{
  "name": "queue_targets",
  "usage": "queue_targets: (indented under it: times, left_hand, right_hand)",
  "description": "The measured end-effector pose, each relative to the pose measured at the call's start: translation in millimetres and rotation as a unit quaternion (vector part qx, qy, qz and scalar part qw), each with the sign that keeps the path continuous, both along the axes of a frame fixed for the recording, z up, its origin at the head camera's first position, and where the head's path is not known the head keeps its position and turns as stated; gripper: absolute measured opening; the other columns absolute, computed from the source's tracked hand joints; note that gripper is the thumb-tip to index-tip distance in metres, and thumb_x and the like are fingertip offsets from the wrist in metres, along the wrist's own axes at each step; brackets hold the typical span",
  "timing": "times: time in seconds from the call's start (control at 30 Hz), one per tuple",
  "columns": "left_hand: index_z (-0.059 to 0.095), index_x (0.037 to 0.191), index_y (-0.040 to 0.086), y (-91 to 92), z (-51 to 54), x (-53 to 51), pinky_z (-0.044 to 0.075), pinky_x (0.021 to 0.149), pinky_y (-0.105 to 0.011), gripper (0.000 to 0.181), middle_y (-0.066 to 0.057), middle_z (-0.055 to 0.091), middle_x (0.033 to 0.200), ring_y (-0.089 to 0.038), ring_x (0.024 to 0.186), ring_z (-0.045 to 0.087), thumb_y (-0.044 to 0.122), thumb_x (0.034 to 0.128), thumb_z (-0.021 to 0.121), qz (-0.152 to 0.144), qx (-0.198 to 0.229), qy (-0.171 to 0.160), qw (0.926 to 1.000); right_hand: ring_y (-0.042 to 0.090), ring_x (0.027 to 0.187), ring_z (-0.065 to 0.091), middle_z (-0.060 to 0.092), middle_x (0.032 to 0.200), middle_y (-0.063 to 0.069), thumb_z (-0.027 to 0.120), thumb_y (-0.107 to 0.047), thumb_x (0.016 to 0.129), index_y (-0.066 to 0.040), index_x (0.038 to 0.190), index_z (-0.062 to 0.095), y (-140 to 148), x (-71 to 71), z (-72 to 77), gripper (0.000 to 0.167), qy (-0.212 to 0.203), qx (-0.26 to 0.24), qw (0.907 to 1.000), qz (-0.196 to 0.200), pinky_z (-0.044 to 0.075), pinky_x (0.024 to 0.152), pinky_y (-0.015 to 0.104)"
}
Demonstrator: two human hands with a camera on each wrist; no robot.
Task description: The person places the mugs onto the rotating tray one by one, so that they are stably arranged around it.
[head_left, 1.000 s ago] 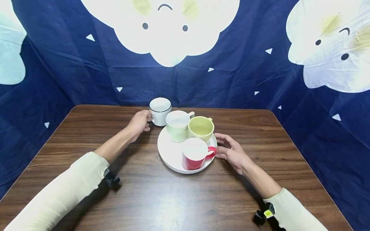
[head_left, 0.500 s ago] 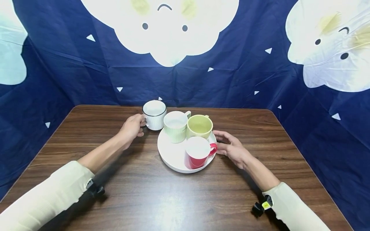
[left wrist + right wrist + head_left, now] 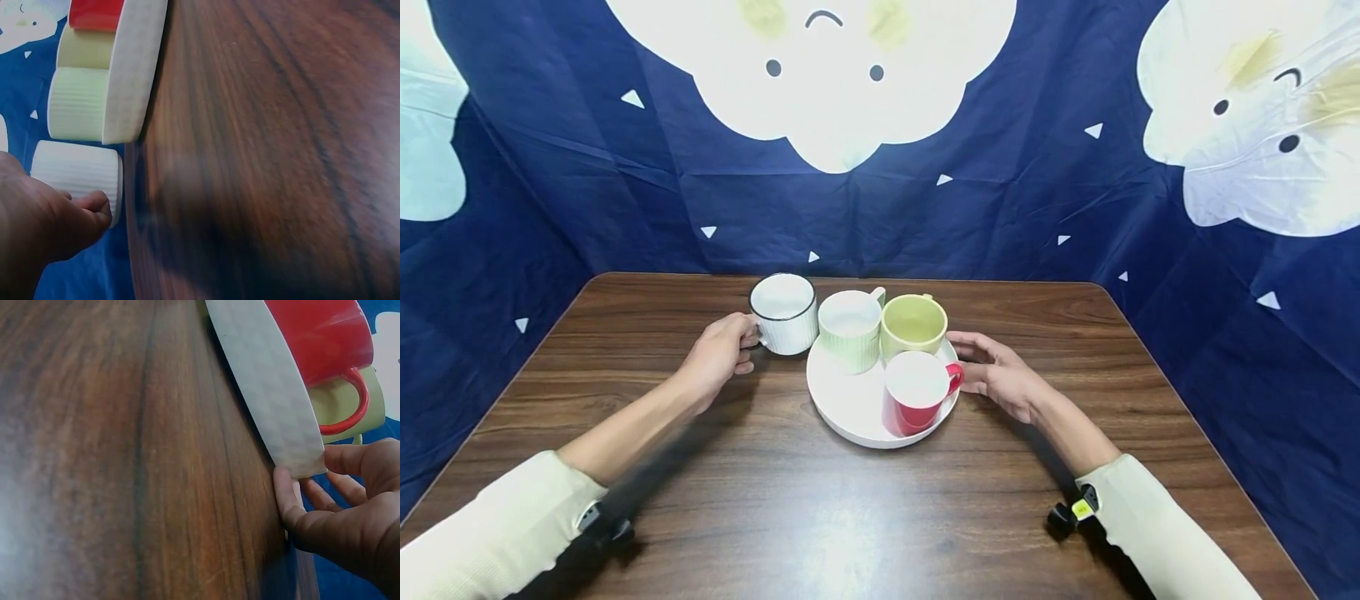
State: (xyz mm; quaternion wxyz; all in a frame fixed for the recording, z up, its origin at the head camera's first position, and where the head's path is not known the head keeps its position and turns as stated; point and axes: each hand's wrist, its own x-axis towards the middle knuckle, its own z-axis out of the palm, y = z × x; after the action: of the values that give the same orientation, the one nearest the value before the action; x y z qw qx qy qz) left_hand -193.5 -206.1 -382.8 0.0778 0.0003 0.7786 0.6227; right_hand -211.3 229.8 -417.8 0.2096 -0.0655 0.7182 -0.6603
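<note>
In the head view, my left hand [image 3: 718,350] grips the handle of a white ribbed mug [image 3: 786,321] with a dark rim. The mug is upright, left of a round white plate [image 3: 842,408]; whether its base touches the table I cannot tell. On the plate stand a pale green ribbed mug [image 3: 852,342], a yellow-green mug [image 3: 913,321] and a red mug [image 3: 917,408] with a white inside. My right hand [image 3: 1003,379] is at the plate's right edge. The right wrist view shows its thumb [image 3: 286,487] and forefinger [image 3: 350,457] on either side of the plate's wall, beside the red handle.
The brown wooden table [image 3: 865,517] has rounded back corners. Behind it hangs a dark blue cloth [image 3: 850,217] with white clouds. Small black cameras sit on both wrists.
The white mug has moved left and nearer in my left hand, away from the plate. The plate with its mugs has turned slightly anticlockwise, and my right hand has shifted a little farther back.
</note>
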Motion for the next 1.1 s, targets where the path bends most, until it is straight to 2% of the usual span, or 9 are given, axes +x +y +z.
queue_targets:
  times: [0.27,0.43,0.6,0.7,0.83,0.93,1.1]
  left_hand:
    - [0.037,0.089,0.015,-12.0,-3.5,10.2,0.044,0.074,-0.027,0.034,0.003,0.037,0.094,-0.012,0.074,0.032,0.027,0.1204,0.032,0.0,0.009,0.011,0.9999]
    - [0.039,0.089,0.016,-17.3,-2.0,18.1,0.046,0.074,-0.026,0.034,0.005,0.039,0.093,-0.01,0.072,0.033,0.029,0.1204,0.033,0.01,0.015,0.003,0.9998]
    - [0.04,0.089,0.016,-23.3,-1.2,27.9,0.045,0.072,-0.025,0.035,0.006,0.04,0.093,-0.009,0.072,0.034,0.029,0.1206,0.035,0.016,0.026,-0.003,0.9995]
    - [0.04,0.088,0.016,-27.3,-1.0,34.5,0.047,0.073,-0.026,0.035,0.005,0.041,0.094,-0.01,0.075,0.037,0.028,0.1208,0.035,0.016,0.027,-0.007,0.9995]
    - [0.04,0.088,0.015,-31.9,0.4,43.4,0.053,0.079,-0.028,0.037,0.004,0.044,0.099,-0.012,0.088,0.049,0.031,0.1213,0.035,0.012,0.009,-0.013,0.9998]
    - [0.041,0.09,0.015,-34.8,1.0,49.9,0.057,0.085,-0.031,0.038,0.003,0.047,0.103,-0.013,0.097,0.055,0.034,0.1218,0.035,0.006,-0.007,-0.016,0.9998]
    - [0.046,0.093,0.014,-40.7,-1.9,60.5,0.059,0.087,-0.031,0.038,0.002,0.052,0.108,-0.008,0.104,0.061,0.033,0.1226,0.034,0.0,-0.02,-0.013,0.9997]
  right_hand:
    - [0.011,0.121,0.071,0.048,0.167,0.029,0.059,0.002,0.111,-0.001,0.17,0.042,-0.4,-4.7,0.3,0.062,0.005,-0.003,1.0,0.006,0.064,0.103,0.033]
    - [0.012,0.116,0.073,0.049,0.166,0.029,0.055,0.006,0.111,-0.002,0.17,0.042,-1.6,-6.6,1.4,0.061,-0.002,0.005,1.0,0.006,0.066,0.099,0.033]
    - [0.015,0.12,0.07,0.046,0.169,0.03,0.055,0.01,0.108,-0.003,0.17,0.042,-4.4,-10.3,4.3,0.065,-0.003,0.031,0.9995,0.008,0.067,0.093,0.034]
    - [0.019,0.125,0.069,0.047,0.169,0.031,0.056,0.01,0.109,-0.003,0.17,0.043,-5.8,-13.3,6.5,0.064,0.006,0.052,0.9986,0.009,0.068,0.091,0.034]
    - [0.024,0.133,0.067,0.049,0.168,0.032,0.053,0.009,0.111,-0.003,0.17,0.044,-6.5,-16.5,9.0,0.061,0.014,0.072,0.9973,0.009,0.068,0.089,0.035]
    - [0.024,0.133,0.067,0.049,0.169,0.031,0.052,0.01,0.111,-0.004,0.17,0.044,-5.9,-18.4,10.8,0.061,0.011,0.079,0.9968,0.01,0.068,0.09,0.035]
    - [0.022,0.126,0.067,0.045,0.174,0.029,0.047,0.018,0.107,-0.006,0.171,0.043,-4.8,-22.5,11.7,0.069,-0.006,0.079,0.9966,0.021,0.068,0.092,0.036]
